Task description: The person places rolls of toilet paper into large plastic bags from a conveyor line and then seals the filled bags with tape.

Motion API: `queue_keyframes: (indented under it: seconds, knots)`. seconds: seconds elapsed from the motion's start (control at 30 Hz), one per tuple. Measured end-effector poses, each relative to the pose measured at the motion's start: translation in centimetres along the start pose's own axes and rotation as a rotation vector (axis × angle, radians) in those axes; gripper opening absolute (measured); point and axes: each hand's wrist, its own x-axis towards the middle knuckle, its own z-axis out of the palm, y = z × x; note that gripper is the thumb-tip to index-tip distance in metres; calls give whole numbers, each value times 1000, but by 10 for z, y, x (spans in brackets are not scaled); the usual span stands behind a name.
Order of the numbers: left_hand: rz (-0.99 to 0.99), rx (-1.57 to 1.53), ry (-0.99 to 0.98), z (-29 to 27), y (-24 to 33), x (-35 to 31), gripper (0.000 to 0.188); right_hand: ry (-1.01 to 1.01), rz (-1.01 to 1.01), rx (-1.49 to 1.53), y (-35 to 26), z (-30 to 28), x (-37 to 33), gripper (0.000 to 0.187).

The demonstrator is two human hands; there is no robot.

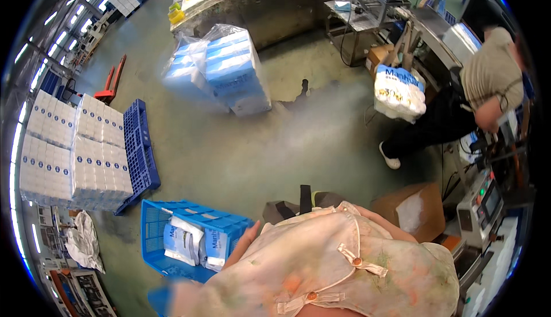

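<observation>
My left hand hangs beside the blue plastic basket, next to its right end. The fingers that show look stretched out, with nothing seen in them; whether they touch the rim I cannot tell. White-and-blue printed plastic packs lie inside the basket. On the other side, part of my right forearm shows past my pale flowered top, which hides the right hand. Close to that forearm stands an open cardboard box with something white in it.
Large wrapped blue-and-white bundles stand on the floor ahead. At left, stacked white packs adjoin a blue pallet; a red pallet jack stands beyond. At right, a co-worker is beside a wrapped pack of rolls and machinery with a control panel.
</observation>
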Motion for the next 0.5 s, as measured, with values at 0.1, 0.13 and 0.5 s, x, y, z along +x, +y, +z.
queue_keyframes:
  seconds: [0.1, 0.13, 0.5]
  knots:
    - [-118, -184, -68, 2, 5, 13, 73, -38, 65, -11, -99, -59, 11, 69]
    - [-139, -256, -71, -6, 18, 19, 72, -46, 76, -64, -132, -78, 18, 69]
    - [49, -1367, 78, -211, 306, 133, 61, 327, -255, -858, -379, -274, 151, 33]
